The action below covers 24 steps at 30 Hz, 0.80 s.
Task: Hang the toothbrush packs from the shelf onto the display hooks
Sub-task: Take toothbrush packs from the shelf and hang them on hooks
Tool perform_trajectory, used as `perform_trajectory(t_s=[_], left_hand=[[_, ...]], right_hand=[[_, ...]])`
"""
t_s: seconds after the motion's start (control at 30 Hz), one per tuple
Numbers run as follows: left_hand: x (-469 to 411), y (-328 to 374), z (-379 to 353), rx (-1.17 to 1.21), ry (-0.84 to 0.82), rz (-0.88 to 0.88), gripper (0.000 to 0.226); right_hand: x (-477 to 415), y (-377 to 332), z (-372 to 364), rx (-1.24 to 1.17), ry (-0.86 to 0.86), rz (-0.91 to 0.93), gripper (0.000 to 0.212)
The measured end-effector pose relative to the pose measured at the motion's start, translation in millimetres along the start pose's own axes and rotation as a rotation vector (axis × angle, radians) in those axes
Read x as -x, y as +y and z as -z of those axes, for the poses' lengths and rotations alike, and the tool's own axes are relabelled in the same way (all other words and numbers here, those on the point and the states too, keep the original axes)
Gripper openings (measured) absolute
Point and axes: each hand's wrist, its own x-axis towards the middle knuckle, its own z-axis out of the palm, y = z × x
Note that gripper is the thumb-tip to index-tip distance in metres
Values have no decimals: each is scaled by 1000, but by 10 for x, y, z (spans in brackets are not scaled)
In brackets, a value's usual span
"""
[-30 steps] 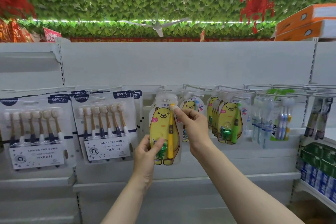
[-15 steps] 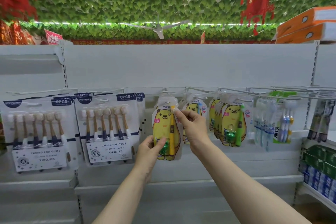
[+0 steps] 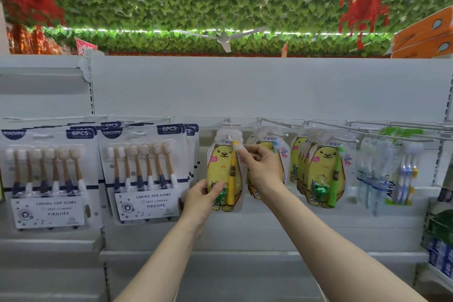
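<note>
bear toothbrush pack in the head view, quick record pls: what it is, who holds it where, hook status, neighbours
item: yellow bear toothbrush pack, yellow brush inside
held low by: left hand, gripping its lower left edge
held high by: right hand, pinching its top near the brush head
hook: display hook right at the pack's top; cannot tell if it is threaded
to its left: 6pcs packs, hanging
to its right: other bear packs, hanging

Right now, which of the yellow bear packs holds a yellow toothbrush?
The leftmost bear pack, held by the left hand and right hand. The neighbouring pack shows a blue brush; the front pack further right a green one.
</note>
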Motion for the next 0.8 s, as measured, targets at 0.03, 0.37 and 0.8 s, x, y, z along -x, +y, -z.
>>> perform_trajectory(t_s=[0.03, 0.37, 0.8], left_hand=[[-11, -21, -9, -2, 3, -1, 19], [-37, -288, -21, -23, 45, -5, 19], [108, -213, -102, -54, 130, -14, 18]], right_hand=[[-25, 21, 5, -2, -2, 6, 30], [-202, 162, 47, 9, -56, 27, 31], [-104, 50, 104, 113, -85, 30, 41]])
